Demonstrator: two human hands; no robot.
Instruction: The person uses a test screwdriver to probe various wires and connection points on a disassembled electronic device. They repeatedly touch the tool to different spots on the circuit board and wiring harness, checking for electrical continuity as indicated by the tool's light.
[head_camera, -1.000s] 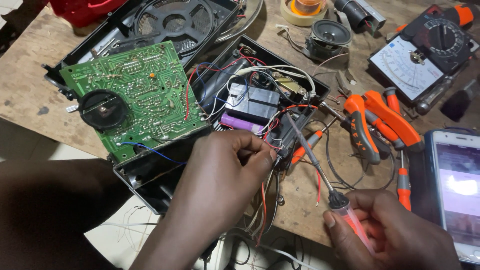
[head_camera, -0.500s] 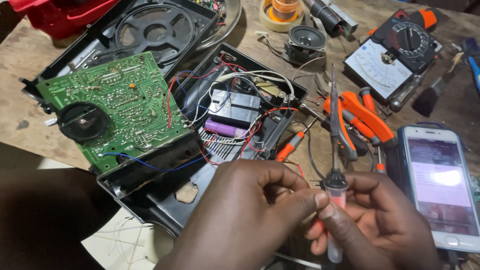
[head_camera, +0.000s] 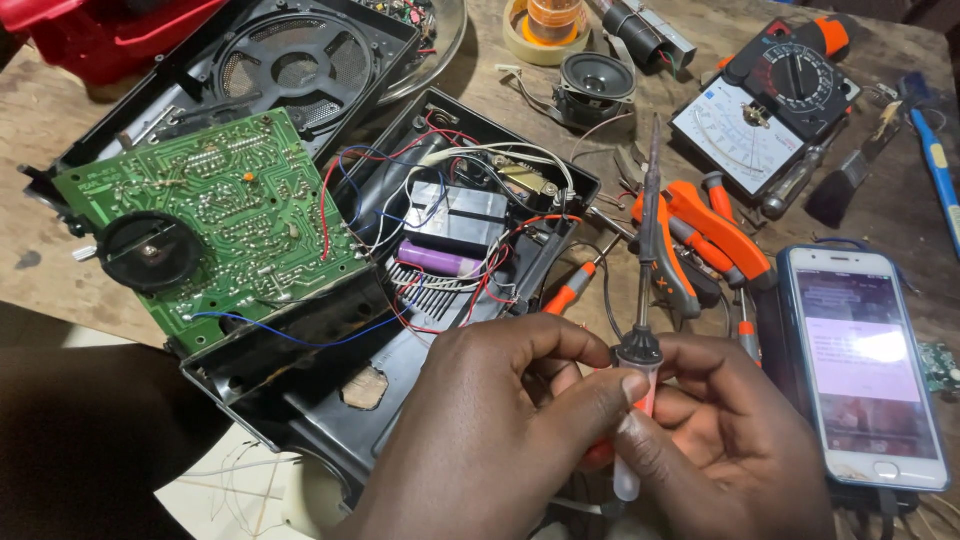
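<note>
Both my hands hold a soldering iron (head_camera: 645, 250) upright near the table's front edge, its metal tip pointing away from me. My left hand (head_camera: 500, 430) pinches the iron's black collar between thumb and fingers. My right hand (head_camera: 725, 440) wraps the clear handle from below. Just beyond lies an opened black radio case (head_camera: 400, 300) with red, blue and white wires, a black battery block (head_camera: 455, 215) and a purple cell (head_camera: 440, 260). A green circuit board (head_camera: 215, 225) rests tilted on the case's left half.
Orange-handled pliers (head_camera: 700, 240) and a small orange screwdriver (head_camera: 570, 290) lie right of the case. A smartphone (head_camera: 860, 370) with a lit screen sits at the right edge. An analog multimeter (head_camera: 765, 115), a loose speaker (head_camera: 595, 80) and a tape roll (head_camera: 545, 25) are farther back.
My left hand left the wires in the case and came to the soldering iron. The iron swung from a slant to upright, held by both hands.
</note>
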